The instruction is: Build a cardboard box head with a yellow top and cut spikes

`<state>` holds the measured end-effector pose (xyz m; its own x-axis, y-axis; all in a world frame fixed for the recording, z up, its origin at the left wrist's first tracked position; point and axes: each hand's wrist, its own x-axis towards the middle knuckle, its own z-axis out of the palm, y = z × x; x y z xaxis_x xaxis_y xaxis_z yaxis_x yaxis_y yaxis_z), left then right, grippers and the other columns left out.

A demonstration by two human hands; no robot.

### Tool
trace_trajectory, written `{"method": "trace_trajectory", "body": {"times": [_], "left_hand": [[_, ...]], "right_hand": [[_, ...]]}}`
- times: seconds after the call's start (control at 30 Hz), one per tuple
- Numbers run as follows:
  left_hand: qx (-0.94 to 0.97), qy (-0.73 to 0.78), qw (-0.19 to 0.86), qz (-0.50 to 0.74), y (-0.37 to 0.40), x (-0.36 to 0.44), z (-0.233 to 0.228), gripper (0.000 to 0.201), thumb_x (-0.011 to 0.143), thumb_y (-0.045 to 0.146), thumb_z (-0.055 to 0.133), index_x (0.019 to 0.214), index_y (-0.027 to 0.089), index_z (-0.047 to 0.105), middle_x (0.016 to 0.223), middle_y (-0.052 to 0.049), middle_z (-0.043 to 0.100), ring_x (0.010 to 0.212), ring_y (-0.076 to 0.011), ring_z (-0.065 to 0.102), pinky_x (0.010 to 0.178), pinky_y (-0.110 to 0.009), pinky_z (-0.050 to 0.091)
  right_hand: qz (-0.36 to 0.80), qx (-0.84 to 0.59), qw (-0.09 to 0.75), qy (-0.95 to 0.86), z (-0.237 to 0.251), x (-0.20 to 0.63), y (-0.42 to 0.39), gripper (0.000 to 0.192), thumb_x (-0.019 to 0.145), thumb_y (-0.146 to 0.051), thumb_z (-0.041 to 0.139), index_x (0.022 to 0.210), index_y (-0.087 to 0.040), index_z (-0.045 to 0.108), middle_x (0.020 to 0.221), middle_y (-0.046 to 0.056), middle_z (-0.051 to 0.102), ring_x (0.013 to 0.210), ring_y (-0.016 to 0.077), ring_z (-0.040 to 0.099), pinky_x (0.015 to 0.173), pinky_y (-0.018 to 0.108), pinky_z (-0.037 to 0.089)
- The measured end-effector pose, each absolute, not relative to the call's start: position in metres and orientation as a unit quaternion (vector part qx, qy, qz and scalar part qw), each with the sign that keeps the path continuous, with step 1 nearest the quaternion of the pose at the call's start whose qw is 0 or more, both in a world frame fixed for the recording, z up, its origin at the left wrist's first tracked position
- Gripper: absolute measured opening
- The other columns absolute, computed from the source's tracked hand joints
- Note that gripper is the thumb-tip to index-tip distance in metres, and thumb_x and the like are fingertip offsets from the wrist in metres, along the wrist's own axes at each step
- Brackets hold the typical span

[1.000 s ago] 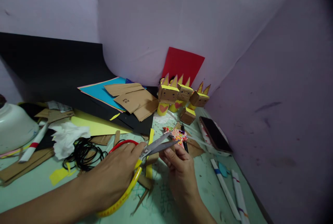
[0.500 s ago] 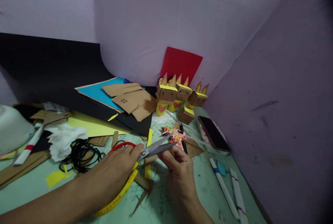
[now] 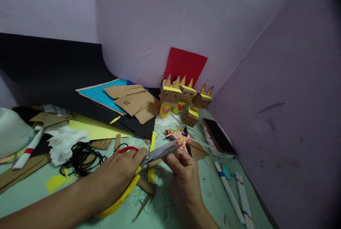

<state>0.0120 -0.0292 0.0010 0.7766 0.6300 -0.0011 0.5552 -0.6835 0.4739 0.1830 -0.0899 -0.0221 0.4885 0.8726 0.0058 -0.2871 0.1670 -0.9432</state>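
Both hands meet low in the middle of the green table [image 3: 213, 193]: the left hand [image 3: 117, 179] is closed through the red and yellow handles of a pair of scissors [image 3: 149, 159], and the right hand [image 3: 183, 175] pinches a small patterned paper piece [image 3: 179, 137] between thumb and fingertips, just in front of the blade tips. The blades look nearly shut, lying across the lower edge of that piece, so a cut seems to be in hand. To do it well, I judge the paper should sit deep toward the pivot, not at the tips, with the right fingers kept clear of the edge and the piece turned rather than the scissors. A yellow paper strip [image 3: 152, 158] lies under the blades, with brown cardboard scraps [image 3: 147, 186] beside it. Just past the paper lies a black marker [image 3: 188, 147]; further back stand little cardboard box figures [image 3: 183, 97] with pointed ears, and a red sheet [image 3: 185, 64] leans on the wall. To the right lie a dark phone [image 3: 218, 136] and white pens [image 3: 229, 193]; to the left, a coil of black cord [image 3: 81, 158] and crumpled white tissue [image 3: 66, 142].
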Motion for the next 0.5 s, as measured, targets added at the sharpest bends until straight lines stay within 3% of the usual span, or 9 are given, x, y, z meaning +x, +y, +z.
{"method": "trace_trajectory", "body": {"times": [0.5], "left_hand": [[0.922, 0.302, 0.228, 0.076, -0.0219, 0.0109, -0.0027, 0.040, 0.083, 0.008, 0.034, 0.115, 0.021, 0.053, 0.085, -0.007, 0.066, 0.083, -0.0233, 0.064, 0.077, -0.033, 0.048]], "right_hand": [[0.416, -0.502, 0.706, -0.277, -0.0275, 0.1866, -0.0878, 0.021, 0.058, -0.033, 0.081, 0.064, -0.016, 0.071, 0.059, -0.002, 0.062, 0.059, 0.0125, 0.053, 0.065, 0.027, 0.046]]}}
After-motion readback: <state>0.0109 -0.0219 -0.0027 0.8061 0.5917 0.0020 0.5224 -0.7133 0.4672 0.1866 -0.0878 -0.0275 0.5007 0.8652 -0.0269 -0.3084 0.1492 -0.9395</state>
